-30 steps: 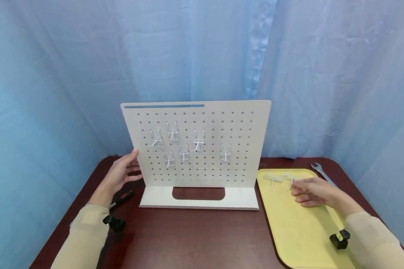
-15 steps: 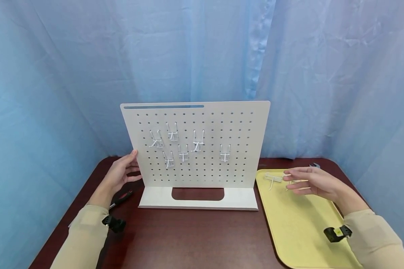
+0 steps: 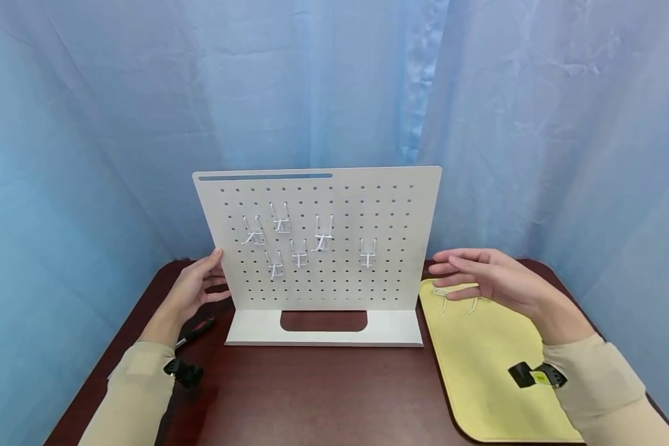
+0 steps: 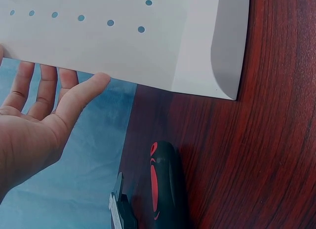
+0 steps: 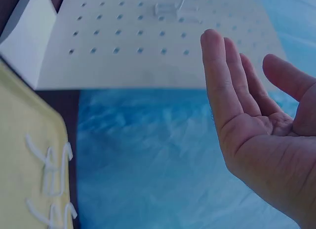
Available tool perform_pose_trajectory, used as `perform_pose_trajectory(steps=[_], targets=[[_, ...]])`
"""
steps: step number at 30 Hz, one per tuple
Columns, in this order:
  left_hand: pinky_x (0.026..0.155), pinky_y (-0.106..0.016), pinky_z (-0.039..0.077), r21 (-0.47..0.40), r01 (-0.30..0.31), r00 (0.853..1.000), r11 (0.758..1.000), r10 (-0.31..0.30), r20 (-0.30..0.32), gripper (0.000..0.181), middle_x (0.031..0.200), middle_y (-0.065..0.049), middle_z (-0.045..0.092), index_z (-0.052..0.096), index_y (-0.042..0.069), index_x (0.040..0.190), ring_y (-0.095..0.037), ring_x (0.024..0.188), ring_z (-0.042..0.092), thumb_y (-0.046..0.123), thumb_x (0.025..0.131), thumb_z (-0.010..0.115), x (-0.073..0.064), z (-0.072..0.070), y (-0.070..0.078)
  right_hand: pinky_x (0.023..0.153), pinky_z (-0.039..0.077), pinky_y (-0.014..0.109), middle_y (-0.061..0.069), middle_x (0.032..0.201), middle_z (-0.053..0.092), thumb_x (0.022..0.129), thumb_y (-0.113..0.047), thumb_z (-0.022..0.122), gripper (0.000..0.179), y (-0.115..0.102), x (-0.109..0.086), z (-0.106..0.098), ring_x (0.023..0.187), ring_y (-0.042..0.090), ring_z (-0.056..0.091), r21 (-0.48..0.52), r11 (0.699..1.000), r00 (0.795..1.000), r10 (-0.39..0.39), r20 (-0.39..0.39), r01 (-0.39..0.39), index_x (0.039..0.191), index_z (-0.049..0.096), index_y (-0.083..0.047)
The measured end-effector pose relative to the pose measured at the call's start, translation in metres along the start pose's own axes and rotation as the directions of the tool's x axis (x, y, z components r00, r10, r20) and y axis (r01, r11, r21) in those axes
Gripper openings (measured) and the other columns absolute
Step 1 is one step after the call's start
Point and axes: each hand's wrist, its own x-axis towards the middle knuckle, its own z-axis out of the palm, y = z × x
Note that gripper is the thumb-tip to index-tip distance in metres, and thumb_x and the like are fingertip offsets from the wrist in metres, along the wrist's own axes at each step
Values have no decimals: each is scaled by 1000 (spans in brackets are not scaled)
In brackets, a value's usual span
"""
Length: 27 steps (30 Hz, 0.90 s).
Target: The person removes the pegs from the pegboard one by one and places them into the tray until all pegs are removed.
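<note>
I see a white pegboard (image 3: pixel 339 256) standing on the table (image 3: pixel 312 396), six hooks (image 3: pixel 323 239) on its face. The left hand (image 3: pixel 192 287) grips its left edge; the right hand (image 3: pixel 502 282), fingers loosely extended, hovers above the yellow tray (image 3: pixel 496 378).

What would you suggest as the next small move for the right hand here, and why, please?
I would probably bring the right hand to the right edge of the pegboard and take hold there. It is open, empty and near that edge, while the left hand holds the opposite edge, so gripping there would likely steady both sides.
</note>
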Motion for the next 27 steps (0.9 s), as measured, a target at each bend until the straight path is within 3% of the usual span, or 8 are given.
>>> perform_pose_trajectory(steps=[6, 11, 17, 27], targets=[[91, -49, 56, 3, 13, 1000, 1000, -13, -1, 57, 115, -13, 59, 57, 7, 127, -25, 103, 63, 58, 101, 54, -1, -2, 0, 96, 53, 52, 21, 143, 56, 109, -17, 50, 53, -17, 23, 30, 121, 34, 63, -21, 1000, 999, -19, 26, 19, 151, 32, 11], [90, -48, 57, 16, 17, 1000, 1000, -17, -7, 56, 113, -11, 59, 57, 8, 126, -24, 103, 63, 58, 101, 53, -5, -8, 0, 97, 52, 52, 27, 150, 45, 108, -19, 52, 54, -25, 44, 56, 125, 36, 60, 17, 999, 998, -29, 56, 28, 151, 33, 10], [88, -45, 58, 11, 16, 1000, 1000, -16, -3, 51, 110, -7, 61, 58, 10, 125, -22, 101, 63, 55, 103, 52, -7, -10, -3, 100, 51, 52, 28, 152, 42, 108, -20, 54, 55, -29, 66, 81, 130, 40, 55, 80, 997, 994, -30, 105, 22, 150, 35, 9], [88, -46, 58, -16, 6, 1000, 1000, -6, 8, 48, 111, -7, 60, 59, 11, 123, -23, 101, 63, 54, 103, 52, 1, -2, -4, 101, 50, 50, 27, 155, 39, 108, -16, 52, 54, -28, 87, 101, 130, 37, 55, 171, 985, 994, -26, 105, 7, 152, 33, 8]])
